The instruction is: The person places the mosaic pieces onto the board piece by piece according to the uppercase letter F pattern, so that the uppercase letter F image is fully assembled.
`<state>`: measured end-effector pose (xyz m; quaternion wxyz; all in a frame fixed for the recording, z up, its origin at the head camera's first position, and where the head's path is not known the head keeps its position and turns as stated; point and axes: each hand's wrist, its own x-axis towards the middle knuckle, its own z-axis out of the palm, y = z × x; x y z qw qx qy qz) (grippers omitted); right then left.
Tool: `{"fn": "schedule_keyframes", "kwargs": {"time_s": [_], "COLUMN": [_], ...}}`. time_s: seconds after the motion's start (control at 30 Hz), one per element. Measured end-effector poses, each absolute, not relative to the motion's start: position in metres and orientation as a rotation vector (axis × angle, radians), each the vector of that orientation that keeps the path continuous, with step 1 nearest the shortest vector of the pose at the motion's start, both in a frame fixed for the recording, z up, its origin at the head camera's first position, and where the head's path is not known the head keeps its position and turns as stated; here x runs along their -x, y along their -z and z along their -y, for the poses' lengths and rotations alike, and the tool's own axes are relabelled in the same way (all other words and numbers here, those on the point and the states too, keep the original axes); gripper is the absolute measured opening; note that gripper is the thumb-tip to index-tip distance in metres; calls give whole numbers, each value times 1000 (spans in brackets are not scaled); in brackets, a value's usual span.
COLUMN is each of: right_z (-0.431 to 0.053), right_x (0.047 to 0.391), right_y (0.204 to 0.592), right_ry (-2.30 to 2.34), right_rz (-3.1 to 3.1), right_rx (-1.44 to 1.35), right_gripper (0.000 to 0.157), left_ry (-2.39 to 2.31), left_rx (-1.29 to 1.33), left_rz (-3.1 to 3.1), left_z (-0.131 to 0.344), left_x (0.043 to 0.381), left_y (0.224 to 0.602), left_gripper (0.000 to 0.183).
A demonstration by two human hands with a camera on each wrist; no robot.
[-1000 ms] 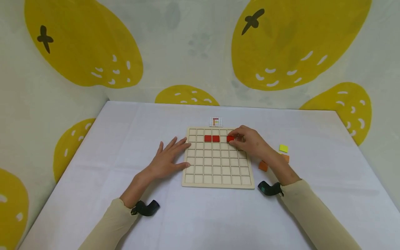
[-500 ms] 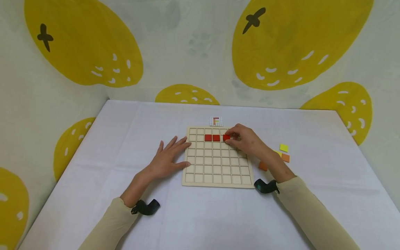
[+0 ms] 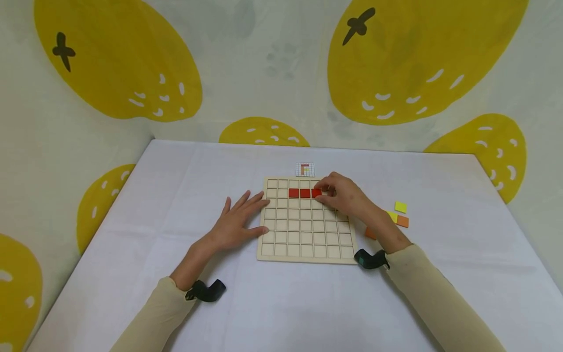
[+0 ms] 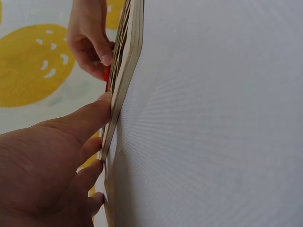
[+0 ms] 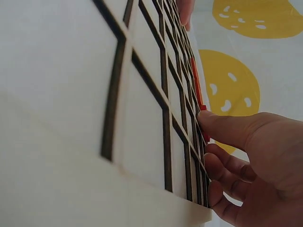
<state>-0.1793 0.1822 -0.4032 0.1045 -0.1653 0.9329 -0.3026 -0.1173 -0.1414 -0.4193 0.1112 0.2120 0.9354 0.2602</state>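
Note:
A wooden grid board [image 3: 293, 238] lies on the white-covered table, its square cells bordered by raised ridges. Two red square tiles [image 3: 299, 193] sit side by side in its second row from the back. Just right of them, my right hand [image 3: 345, 195] pinches a third red tile [image 3: 315, 193] between thumb and fingers, at the neighbouring cell. In the right wrist view this tile [image 5: 204, 124] shows edge-on under the thumb. My left hand [image 3: 235, 227] rests with spread, straight fingers on the board's left edge; in the left wrist view its thumb [image 4: 90, 116] touches the rim.
A small printed pattern card [image 3: 305, 169] lies behind the board. Right of the board, partly behind my right forearm, are yellow tiles [image 3: 400, 207] and orange tiles [image 3: 402, 222]. A black wrist camera [image 3: 370, 259] hangs by the board's front right corner. Patterned cloth walls stand behind and left.
My right hand has moved left along the second row with the red tile, bringing it from a cell apart to beside the other two. The left hand has stayed on the board's edge.

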Motion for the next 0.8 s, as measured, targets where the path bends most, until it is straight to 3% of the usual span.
{"fn": "schedule_keyframes", "kwargs": {"time_s": [0.8], "right_z": [-201], "right_x": [171], "right_y": [404], "right_ry": [1112], "right_rz": [-2705], "right_rx": [395], "right_gripper": [26], "left_ry": [-749], "left_rx": [-611], "left_rz": [-2749], "left_z": [141], "left_x": [118], "left_y": [421], "left_gripper": [74]}}
